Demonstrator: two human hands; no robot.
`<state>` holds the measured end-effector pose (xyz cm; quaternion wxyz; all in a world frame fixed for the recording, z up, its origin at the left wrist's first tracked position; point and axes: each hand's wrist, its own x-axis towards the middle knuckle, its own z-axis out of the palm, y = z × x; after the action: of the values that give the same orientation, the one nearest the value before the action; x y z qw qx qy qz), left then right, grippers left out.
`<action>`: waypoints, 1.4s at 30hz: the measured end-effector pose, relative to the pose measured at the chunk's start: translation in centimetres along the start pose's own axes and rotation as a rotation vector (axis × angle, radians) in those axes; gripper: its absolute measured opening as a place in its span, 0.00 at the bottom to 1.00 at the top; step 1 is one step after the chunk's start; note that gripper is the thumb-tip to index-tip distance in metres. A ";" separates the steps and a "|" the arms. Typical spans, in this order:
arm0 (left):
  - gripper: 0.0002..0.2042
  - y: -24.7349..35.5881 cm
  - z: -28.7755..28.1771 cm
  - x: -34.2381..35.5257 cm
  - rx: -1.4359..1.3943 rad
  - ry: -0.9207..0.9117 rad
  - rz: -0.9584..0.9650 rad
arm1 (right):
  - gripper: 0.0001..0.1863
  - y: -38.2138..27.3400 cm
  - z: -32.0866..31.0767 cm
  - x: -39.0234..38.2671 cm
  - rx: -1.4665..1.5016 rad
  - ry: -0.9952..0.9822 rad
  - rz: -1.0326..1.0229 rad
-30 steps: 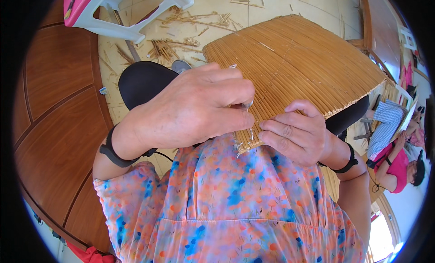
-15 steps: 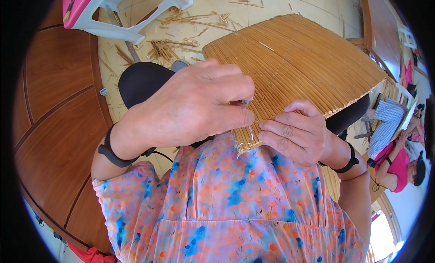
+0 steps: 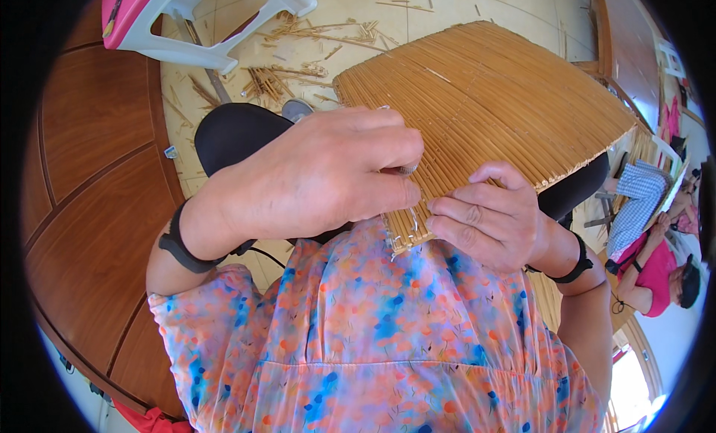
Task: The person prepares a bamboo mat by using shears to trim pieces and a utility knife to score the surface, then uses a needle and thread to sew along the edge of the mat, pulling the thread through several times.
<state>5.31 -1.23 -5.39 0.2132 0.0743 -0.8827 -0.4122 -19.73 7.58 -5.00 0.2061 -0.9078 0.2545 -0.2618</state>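
Note:
A woven mat of thin straw-coloured sticks (image 3: 492,105) rests across my lap, its near corner against my flowered top. My left hand (image 3: 321,176) lies over that near edge with fingers curled, pinching a small metal tool or needle at the weave. My right hand (image 3: 488,220) clamps the mat's near corner from the right, fingertips pressed on the sticks beside the left hand. Pale thread loops show at the corner between both hands. Each wrist wears a black band.
Loose straw sticks and offcuts (image 3: 291,67) litter the tiled floor ahead. A white and pink plastic stool (image 3: 194,23) stands at the upper left. Brown wooden panelling (image 3: 89,187) runs along the left. Other people (image 3: 656,269) sit at the right edge.

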 end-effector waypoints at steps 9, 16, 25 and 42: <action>0.09 -0.8 -2.3 1.2 -0.009 -0.108 0.040 | 0.08 0.9 -1.0 1.3 -0.016 -0.005 -0.018; 0.08 -1.3 -3.8 2.4 0.043 -0.184 0.072 | 0.08 2.5 -2.1 2.6 -0.001 0.081 -0.071; 0.08 -1.4 -4.8 2.9 0.023 -0.159 0.030 | 0.06 4.9 -2.6 4.1 0.113 -0.018 -0.116; 0.09 -0.9 -6.2 4.1 0.126 -0.191 -0.066 | 0.07 6.8 -2.7 5.9 0.078 0.049 -0.137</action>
<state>4.27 -7.36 -1.28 0.1094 0.0769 -0.9202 -0.3678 -19.35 -1.75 -4.20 0.2166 -0.9077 0.1863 -0.3074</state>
